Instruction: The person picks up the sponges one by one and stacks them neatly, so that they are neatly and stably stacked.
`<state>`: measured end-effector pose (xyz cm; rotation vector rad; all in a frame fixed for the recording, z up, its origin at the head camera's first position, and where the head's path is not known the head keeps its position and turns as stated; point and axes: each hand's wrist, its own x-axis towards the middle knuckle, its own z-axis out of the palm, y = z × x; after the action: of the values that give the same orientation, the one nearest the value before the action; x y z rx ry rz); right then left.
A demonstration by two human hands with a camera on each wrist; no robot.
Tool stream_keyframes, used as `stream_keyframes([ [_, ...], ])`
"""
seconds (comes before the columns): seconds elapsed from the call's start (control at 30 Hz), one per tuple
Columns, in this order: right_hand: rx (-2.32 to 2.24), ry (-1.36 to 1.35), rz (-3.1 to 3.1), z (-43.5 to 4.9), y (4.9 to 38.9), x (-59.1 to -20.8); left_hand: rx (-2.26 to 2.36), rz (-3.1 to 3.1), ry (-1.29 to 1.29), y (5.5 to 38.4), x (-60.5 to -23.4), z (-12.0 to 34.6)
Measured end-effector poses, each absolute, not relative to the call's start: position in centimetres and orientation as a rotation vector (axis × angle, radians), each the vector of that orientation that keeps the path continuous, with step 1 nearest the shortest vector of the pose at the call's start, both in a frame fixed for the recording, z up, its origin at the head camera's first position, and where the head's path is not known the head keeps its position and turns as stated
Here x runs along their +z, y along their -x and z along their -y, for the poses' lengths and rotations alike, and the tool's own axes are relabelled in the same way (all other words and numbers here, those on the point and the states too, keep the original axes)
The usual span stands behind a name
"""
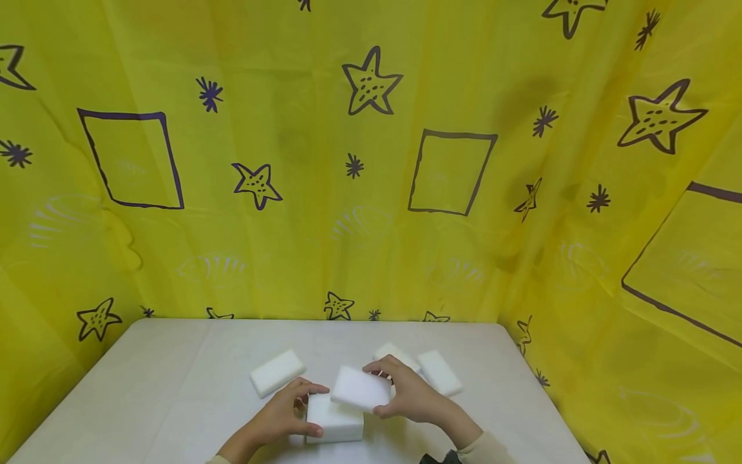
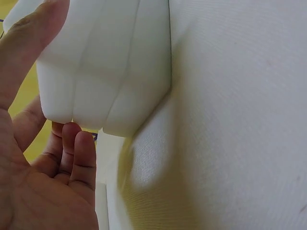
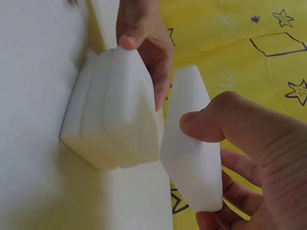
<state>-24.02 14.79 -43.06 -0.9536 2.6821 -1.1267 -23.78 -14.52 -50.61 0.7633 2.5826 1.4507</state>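
Observation:
A stack of three white sponge blocks [image 1: 335,426] stands near the front of the table, its layers plain in the right wrist view. My left hand [image 1: 283,412] holds this stack from the left, thumb at the near side and fingers at the far side. Just above the stack, my right hand [image 1: 414,394] grips one more white sponge block [image 1: 361,388] by its right end. That block [image 3: 192,143] is tilted, and in the right wrist view a gap shows between it and the stack [image 3: 110,110].
One loose white block [image 1: 277,373] lies on the table [image 1: 191,380] behind my left hand. Two others lie beyond my right hand, one partly hidden [image 1: 396,353] and one at its right [image 1: 440,372]. A yellow patterned curtain [image 1: 301,245] surrounds the table's back and sides.

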Motion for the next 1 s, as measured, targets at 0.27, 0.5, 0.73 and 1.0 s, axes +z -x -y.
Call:
stream_keyframes([
  [0.27,-1.124,1.01,-2.623,-13.9,24.2,-43.6,1.431,-2.574,-0.765,23.9,-50.7,14.7],
  [0.5,-1.138,1.014,-2.578,-13.3,24.2,-44.3,1.44,-2.546,-0.758,24.1,-50.8,14.8],
  [0.73,-1.094,1.009,-2.579,-12.6,24.2,-44.5,1.468,-2.517,-0.786,24.1,-50.7,14.9],
  [1.0,-1.046,1.034,-2.588,-11.9,24.4,-44.7,1.481,-2.502,-0.823,24.1,-51.0,14.9],
])
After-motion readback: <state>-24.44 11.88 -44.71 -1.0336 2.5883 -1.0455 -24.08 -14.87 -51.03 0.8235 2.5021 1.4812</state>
